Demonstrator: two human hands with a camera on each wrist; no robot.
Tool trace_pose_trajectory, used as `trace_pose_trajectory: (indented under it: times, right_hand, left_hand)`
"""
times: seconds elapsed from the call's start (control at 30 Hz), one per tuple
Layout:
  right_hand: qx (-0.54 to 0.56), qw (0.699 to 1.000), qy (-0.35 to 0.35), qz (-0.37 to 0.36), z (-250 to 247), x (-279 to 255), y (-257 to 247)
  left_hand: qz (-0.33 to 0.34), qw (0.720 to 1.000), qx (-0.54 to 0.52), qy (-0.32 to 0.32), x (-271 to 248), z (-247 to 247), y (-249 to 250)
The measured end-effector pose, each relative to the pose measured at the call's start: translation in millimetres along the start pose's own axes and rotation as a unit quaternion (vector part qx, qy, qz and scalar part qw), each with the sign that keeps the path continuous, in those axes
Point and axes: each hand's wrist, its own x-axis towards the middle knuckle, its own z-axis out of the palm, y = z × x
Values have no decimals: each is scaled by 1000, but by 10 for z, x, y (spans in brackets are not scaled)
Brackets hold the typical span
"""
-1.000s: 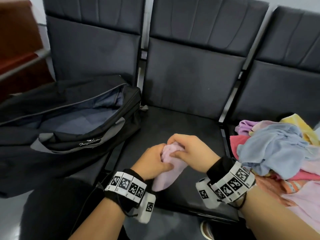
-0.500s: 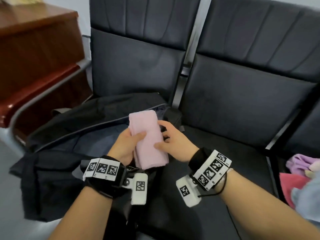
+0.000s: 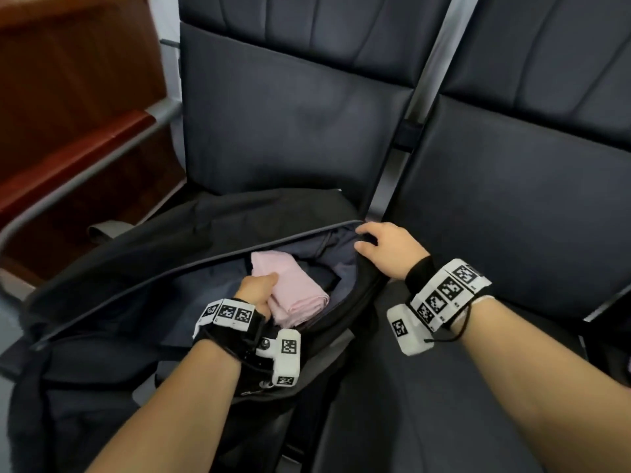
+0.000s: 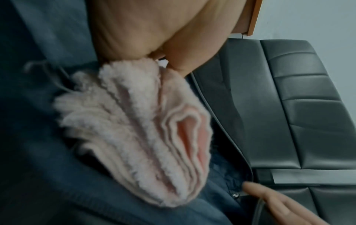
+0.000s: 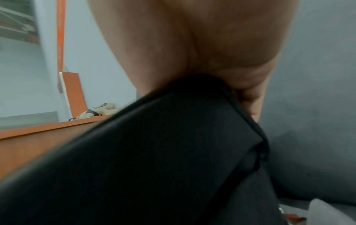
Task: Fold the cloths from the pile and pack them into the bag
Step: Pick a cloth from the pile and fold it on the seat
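The folded pink cloth (image 3: 290, 288) is now down inside the open black bag (image 3: 143, 254), lying on the dark lining near the right end of the opening; half a second ago it was held up above the bag between both hands. The left hand (image 3: 257, 291) has gone in with it and still grasps the cloth, thumb on top and fingers wrapped under the near edge. From the left wrist the cloth's stacked, fluffy folds (image 4: 134, 129) show end-on, pinched at the top by that hand (image 4: 154, 35).

The right hand (image 3: 389, 249) has let go of the cloth since then and moved to the bag's right end, where its fingers curl over the zip edge and grip it, holding the mouth apart. The right wrist view shows the black fabric (image 5: 154, 152) bunched under the palm (image 5: 202, 45).

The bag sits on the left seat (image 3: 290, 124) of a row of dark padded chairs, with the next seat (image 3: 512, 233) beside it. A reddish wooden counter (image 3: 68, 97) stands to the left. The pile of cloths seen a second ago on the right has dropped out of view.
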Motion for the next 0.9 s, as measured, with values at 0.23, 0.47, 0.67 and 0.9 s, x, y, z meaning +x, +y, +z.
trace_pose_trajectory:
  times: [0.23,0.47,0.67,0.9]
  right_hand:
    - [83,996,19,32,44,122,161]
    - [167,978,127,20,-15,41,158]
    - [265,931,233,-94,-253,-231,-69]
    - [312,921,213,-91,-126,-383,-32]
  left_hand:
    - [-41,990,111,-73,57,-25,26]
    - [-13,984,161,-81,64,130,57]
    - [15,985,68,-159,87,369,156]
    - [30,978,59,-200,164,742,114]
